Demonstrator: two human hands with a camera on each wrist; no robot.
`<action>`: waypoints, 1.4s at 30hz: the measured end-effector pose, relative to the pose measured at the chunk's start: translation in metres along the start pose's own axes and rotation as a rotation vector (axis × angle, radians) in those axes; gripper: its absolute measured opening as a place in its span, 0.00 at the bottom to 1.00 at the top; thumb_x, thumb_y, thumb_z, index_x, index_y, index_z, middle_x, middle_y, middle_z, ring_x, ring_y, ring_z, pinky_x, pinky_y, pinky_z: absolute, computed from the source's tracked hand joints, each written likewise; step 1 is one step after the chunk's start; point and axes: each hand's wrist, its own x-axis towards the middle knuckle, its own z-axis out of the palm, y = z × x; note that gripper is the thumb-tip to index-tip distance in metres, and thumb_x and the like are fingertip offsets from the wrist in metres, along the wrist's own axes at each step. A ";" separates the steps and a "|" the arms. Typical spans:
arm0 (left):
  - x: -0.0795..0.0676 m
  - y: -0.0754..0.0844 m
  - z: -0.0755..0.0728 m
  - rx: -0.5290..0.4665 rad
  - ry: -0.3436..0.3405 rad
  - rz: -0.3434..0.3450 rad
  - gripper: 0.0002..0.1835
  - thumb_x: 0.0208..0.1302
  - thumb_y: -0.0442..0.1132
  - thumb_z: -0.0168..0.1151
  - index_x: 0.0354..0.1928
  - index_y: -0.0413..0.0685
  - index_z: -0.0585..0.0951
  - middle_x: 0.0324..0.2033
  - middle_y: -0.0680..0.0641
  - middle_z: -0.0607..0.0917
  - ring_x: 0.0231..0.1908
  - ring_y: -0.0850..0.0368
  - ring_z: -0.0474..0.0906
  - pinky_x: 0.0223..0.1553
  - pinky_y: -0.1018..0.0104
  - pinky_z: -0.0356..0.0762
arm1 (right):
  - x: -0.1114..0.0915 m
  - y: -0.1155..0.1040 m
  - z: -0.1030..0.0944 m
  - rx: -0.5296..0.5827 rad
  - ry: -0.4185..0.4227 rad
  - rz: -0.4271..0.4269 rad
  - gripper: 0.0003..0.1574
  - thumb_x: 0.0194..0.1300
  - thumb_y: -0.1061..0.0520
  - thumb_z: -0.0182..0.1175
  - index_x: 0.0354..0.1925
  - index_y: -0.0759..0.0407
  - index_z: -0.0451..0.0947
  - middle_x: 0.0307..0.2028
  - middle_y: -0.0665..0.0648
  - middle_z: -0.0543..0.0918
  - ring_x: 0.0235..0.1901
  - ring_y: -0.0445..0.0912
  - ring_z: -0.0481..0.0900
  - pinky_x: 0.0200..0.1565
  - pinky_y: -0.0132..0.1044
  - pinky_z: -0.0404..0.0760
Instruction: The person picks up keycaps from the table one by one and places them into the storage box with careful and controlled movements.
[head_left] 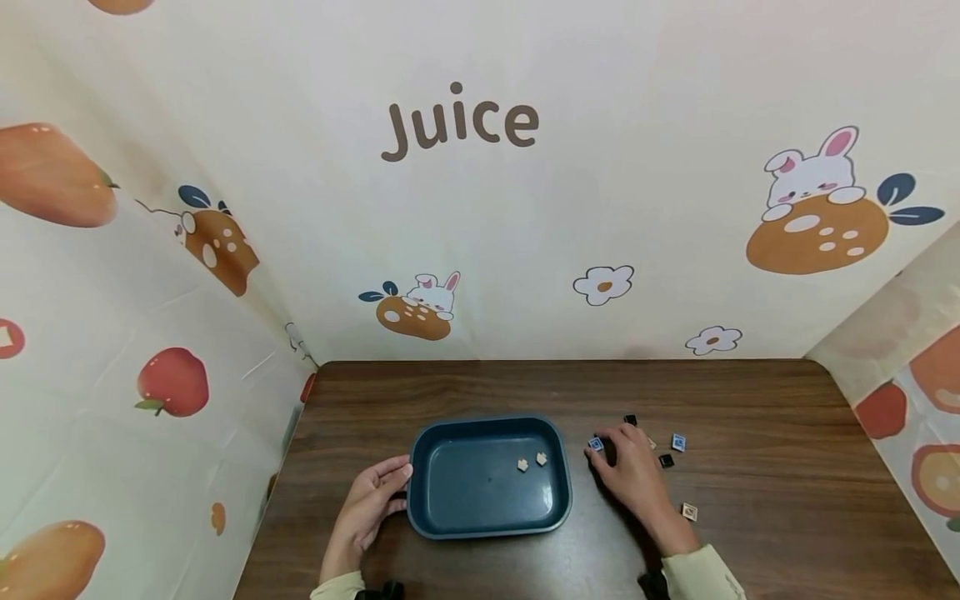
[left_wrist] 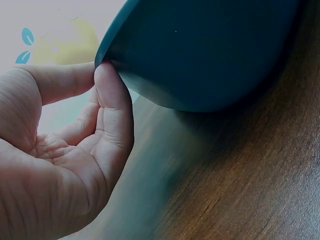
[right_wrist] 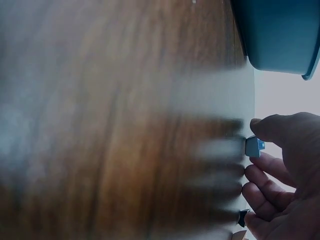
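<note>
A dark blue tray (head_left: 480, 504) stands on the table, with two small beige pieces (head_left: 522, 465) lying in its right half. My left hand (head_left: 371, 500) pinches the tray's left rim between thumb and fingers, as the left wrist view shows at the rim (left_wrist: 102, 52). To the right of the tray, my right hand (head_left: 636, 479) reaches down to the table. Its thumb and index finger pinch a small blue block (right_wrist: 252, 146) from two sides. The other fingers curl close over the tabletop, near a black block (right_wrist: 243, 218).
Around the right hand lie another blue block (head_left: 678, 442), black blocks (head_left: 667, 460) and a beige block (head_left: 689, 512). One more beige block is partly hidden behind the hand. A printed cloth wall (head_left: 637, 200) rises along the table's back edge.
</note>
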 end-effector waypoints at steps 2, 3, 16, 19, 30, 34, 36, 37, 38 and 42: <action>0.000 0.000 0.000 -0.002 -0.002 -0.002 0.31 0.78 0.42 0.62 0.73 0.29 0.68 0.42 0.54 0.87 0.42 0.61 0.83 0.37 0.69 0.85 | -0.001 0.000 0.000 -0.003 0.001 0.000 0.19 0.58 0.57 0.79 0.47 0.63 0.87 0.43 0.62 0.85 0.49 0.59 0.80 0.48 0.57 0.83; 0.000 -0.001 0.000 -0.004 -0.003 -0.001 0.31 0.78 0.42 0.62 0.73 0.29 0.68 0.42 0.54 0.87 0.42 0.61 0.83 0.37 0.69 0.85 | -0.001 -0.001 -0.001 -0.004 0.002 0.001 0.19 0.58 0.58 0.79 0.46 0.63 0.87 0.43 0.62 0.85 0.49 0.59 0.80 0.48 0.57 0.83; 0.001 -0.002 0.000 -0.008 -0.007 0.000 0.31 0.78 0.42 0.62 0.74 0.29 0.68 0.42 0.54 0.87 0.42 0.61 0.83 0.37 0.69 0.85 | -0.006 -0.001 -0.001 -0.015 0.067 -0.035 0.17 0.53 0.60 0.81 0.40 0.65 0.87 0.39 0.61 0.84 0.44 0.59 0.80 0.45 0.57 0.82; 0.000 -0.001 0.000 -0.003 0.003 -0.001 0.31 0.78 0.42 0.62 0.74 0.30 0.68 0.42 0.54 0.87 0.42 0.61 0.83 0.37 0.69 0.85 | -0.006 0.000 -0.002 -0.012 0.049 -0.020 0.18 0.54 0.59 0.81 0.42 0.65 0.87 0.41 0.62 0.84 0.46 0.60 0.81 0.48 0.57 0.82; -0.001 0.000 0.001 -0.008 0.012 0.010 0.30 0.78 0.41 0.62 0.73 0.30 0.69 0.42 0.55 0.88 0.41 0.62 0.83 0.36 0.69 0.84 | -0.004 0.009 -0.001 0.022 0.049 -0.084 0.17 0.50 0.59 0.83 0.37 0.60 0.86 0.38 0.56 0.82 0.43 0.53 0.77 0.44 0.51 0.76; 0.000 -0.001 0.001 -0.011 0.010 0.013 0.30 0.78 0.41 0.62 0.73 0.30 0.69 0.42 0.55 0.88 0.41 0.62 0.83 0.37 0.69 0.85 | -0.002 0.015 0.001 0.031 0.055 -0.115 0.17 0.50 0.59 0.83 0.36 0.58 0.85 0.38 0.54 0.82 0.42 0.51 0.76 0.44 0.49 0.75; 0.000 -0.001 0.001 -0.012 0.013 0.014 0.30 0.78 0.41 0.62 0.73 0.30 0.69 0.42 0.55 0.88 0.41 0.62 0.83 0.36 0.69 0.85 | -0.002 0.018 0.003 0.041 0.058 -0.131 0.17 0.50 0.59 0.83 0.36 0.57 0.85 0.38 0.54 0.81 0.42 0.50 0.75 0.44 0.48 0.75; 0.000 -0.001 0.001 -0.013 0.016 0.013 0.30 0.78 0.41 0.62 0.73 0.30 0.70 0.41 0.55 0.88 0.41 0.62 0.83 0.36 0.69 0.85 | -0.001 0.020 0.003 0.046 0.061 -0.141 0.17 0.50 0.59 0.83 0.36 0.57 0.85 0.37 0.53 0.81 0.41 0.49 0.75 0.44 0.48 0.74; 0.000 -0.001 0.001 -0.013 0.018 0.011 0.30 0.78 0.41 0.62 0.73 0.30 0.70 0.41 0.55 0.88 0.41 0.62 0.83 0.36 0.69 0.84 | -0.001 0.021 0.004 0.051 0.064 -0.149 0.17 0.50 0.59 0.83 0.36 0.56 0.85 0.37 0.52 0.81 0.41 0.49 0.75 0.44 0.48 0.74; 0.000 -0.001 0.001 -0.010 0.017 0.006 0.30 0.77 0.41 0.63 0.73 0.31 0.70 0.41 0.55 0.88 0.41 0.62 0.83 0.36 0.69 0.84 | -0.002 0.026 0.006 0.072 0.075 -0.176 0.16 0.50 0.61 0.82 0.36 0.55 0.85 0.37 0.51 0.81 0.41 0.47 0.74 0.44 0.46 0.73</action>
